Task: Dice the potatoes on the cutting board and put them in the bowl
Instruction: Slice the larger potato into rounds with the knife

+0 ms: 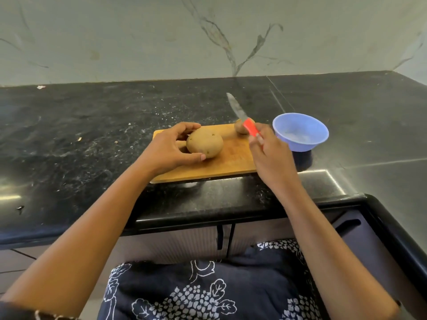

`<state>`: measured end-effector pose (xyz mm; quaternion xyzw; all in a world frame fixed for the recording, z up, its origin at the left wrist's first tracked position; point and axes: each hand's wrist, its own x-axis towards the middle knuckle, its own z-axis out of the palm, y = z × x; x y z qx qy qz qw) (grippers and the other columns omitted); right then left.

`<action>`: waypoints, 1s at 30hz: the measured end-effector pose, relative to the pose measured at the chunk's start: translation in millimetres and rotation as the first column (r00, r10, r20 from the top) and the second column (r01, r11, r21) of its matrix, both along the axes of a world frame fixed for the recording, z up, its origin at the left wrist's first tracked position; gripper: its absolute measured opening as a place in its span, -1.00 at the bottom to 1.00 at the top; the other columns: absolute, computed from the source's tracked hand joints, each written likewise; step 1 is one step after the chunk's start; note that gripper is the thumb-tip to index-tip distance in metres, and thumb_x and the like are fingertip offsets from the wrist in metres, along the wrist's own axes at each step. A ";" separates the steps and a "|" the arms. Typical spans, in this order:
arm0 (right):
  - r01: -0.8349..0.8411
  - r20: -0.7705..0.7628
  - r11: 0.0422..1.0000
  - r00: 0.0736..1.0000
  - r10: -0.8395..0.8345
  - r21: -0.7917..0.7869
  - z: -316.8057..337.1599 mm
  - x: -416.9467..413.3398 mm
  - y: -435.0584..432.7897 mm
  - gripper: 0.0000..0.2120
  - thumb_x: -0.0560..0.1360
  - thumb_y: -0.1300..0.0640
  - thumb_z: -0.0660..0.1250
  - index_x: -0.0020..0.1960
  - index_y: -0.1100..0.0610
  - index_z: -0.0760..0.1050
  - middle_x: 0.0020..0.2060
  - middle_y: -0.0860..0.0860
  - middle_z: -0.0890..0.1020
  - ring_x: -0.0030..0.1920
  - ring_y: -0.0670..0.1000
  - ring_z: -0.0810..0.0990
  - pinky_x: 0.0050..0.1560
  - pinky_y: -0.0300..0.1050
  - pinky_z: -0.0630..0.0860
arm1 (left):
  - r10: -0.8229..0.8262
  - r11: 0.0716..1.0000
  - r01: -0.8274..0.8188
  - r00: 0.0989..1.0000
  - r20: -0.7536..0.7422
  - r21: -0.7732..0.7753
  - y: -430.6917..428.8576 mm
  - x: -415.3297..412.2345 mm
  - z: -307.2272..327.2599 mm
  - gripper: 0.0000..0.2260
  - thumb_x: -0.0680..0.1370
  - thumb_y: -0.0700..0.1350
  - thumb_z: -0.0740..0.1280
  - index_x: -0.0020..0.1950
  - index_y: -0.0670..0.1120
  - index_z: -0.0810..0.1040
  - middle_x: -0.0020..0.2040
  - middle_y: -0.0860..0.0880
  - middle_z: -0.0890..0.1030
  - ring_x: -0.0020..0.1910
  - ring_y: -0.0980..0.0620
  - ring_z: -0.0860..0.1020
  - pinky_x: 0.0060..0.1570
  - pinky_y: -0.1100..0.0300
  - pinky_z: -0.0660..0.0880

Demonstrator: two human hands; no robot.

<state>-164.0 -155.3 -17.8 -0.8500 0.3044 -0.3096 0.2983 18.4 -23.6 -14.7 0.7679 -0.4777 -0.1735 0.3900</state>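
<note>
Step in hand: setup for the first cut. No dicing is done yet; both potatoes are whole.

The large potato (205, 143) lies near the middle of the board (233, 159), which rests on the counter (92, 135). The left hand (171, 146) grips it from its left side, fingers curled over the top and thumb against the near side. The small potato (240, 130) sits at the far right corner of the board, partly behind the knife handle.

The right hand (270, 153) is closed round the red handle of the knife (242, 116). The blade points up and away, clear of both potatoes and of the board. The bowl (300, 144) stands on the counter just beside the board's right edge (no potato pieces show in it).

Next move, as judged: lower the blade over the large potato and halve it, giving a flat face to rest on the board. Keep the left fingertips back from the cut line, since the round potato may roll.
</note>
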 end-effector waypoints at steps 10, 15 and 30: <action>0.010 -0.013 0.986 1.000 -0.008 0.169 -5.8 22.9 5.6 -0.83 0.57 0.10 0.13 0.12 -0.11 0.36 -0.25 -0.01 0.59 -0.24 -0.05 0.57 -0.21 -0.02 0.53 | -0.019 0.999 0.019 1.000 0.015 -0.050 -4.4 3.5 -7.4 -0.27 0.26 0.08 0.57 0.39 0.17 0.37 0.17 0.31 0.43 0.10 0.37 0.43 0.00 0.54 0.34; -0.019 -0.114 0.995 0.993 0.030 0.093 -1.0 17.1 10.8 -0.81 0.57 0.13 0.11 0.18 0.01 0.29 -0.31 -0.03 0.49 -0.33 -0.07 0.46 -0.41 -0.15 0.27 | -0.012 0.998 0.011 1.000 -0.026 -0.070 -7.3 10.8 -9.7 -0.28 0.30 -0.03 0.58 0.40 0.13 0.37 0.19 0.30 0.46 0.18 0.29 0.46 0.10 0.49 0.36; 0.024 -0.040 0.998 0.999 -0.022 0.064 -8.2 15.1 7.5 -0.84 0.62 0.07 0.09 0.16 0.00 0.37 -0.41 -0.02 0.44 -0.38 -0.04 0.43 -0.42 -0.14 0.24 | 0.278 0.949 -0.197 0.895 0.350 -0.248 19.4 9.9 -2.1 -0.59 0.40 0.34 0.32 0.05 0.07 0.57 -0.01 0.15 0.57 -0.06 0.23 0.50 -0.04 0.37 0.39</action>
